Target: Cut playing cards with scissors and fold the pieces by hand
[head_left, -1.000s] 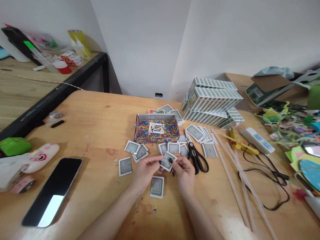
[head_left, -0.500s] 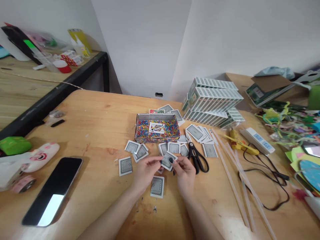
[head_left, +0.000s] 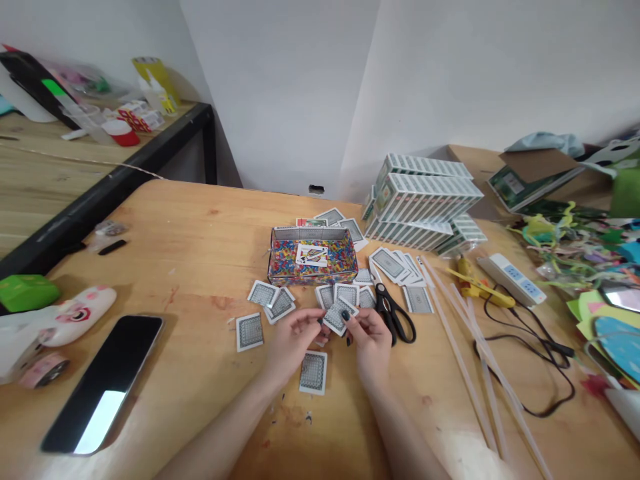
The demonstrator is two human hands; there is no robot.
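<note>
Between both hands a playing card point(head_left: 336, 319), patterned back up, is held at a slant above the table. My right hand point(head_left: 371, 339) pinches its right side, thumb on top. At its left edge, the bent fingers and thumb of my left hand point(head_left: 294, 339) close on it. Below the hands lies a single card point(head_left: 313, 372), face down. Just beyond stands an open box point(head_left: 313, 272) with colourful speckled sides and a face card point(head_left: 311, 255) in it. Black-handled scissors point(head_left: 394, 312) lie right of my right hand. More face-down cards point(head_left: 249, 331) are scattered left of my left hand.
Striped card boxes point(head_left: 425, 197) are stacked at the back right. Clear glue sticks point(head_left: 483, 373), a yellow glue gun point(head_left: 473, 279) and a power strip point(head_left: 514, 280) with a black cord lie on the right. A phone point(head_left: 105, 383) and a white plush-like item point(head_left: 83, 315) are on the left.
The held card has turned to a steeper slant between my fingers. Both hands stay almost in place; the whole view has shifted slightly.
</note>
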